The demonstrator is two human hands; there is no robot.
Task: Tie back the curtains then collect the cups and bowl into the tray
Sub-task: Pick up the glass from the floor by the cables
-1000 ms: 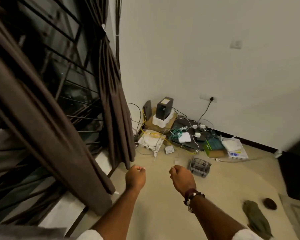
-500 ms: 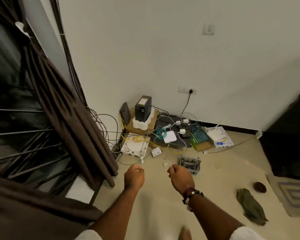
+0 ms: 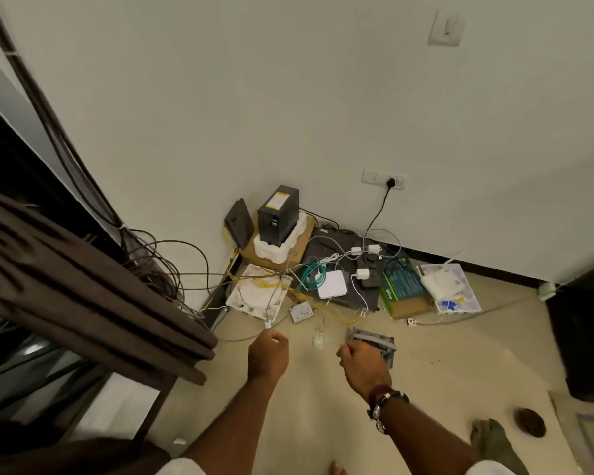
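Head view, looking down at the floor: both forearms reach forward over the beige floor, and the left hand [image 3: 268, 356] is curled into a loose fist with nothing visible in it. The right hand [image 3: 363, 366] is curled too, knuckles up; whether it pinches anything I cannot tell. A bracelet and watch [image 3: 383, 404] sit on the right wrist. The brown curtain [image 3: 93, 296] hangs just left of the left hand, its folds and long axis slanting from the upper left down toward the hands, hem end pointing lower right, not touching either hand. Beyond the left hand, against the white wall [image 3: 288, 97], lies a tangle of cables and network boxes, with a black upright unit [image 3: 277, 216] on white foam. A green cloth [image 3: 494, 443] lies right of the right forearm.
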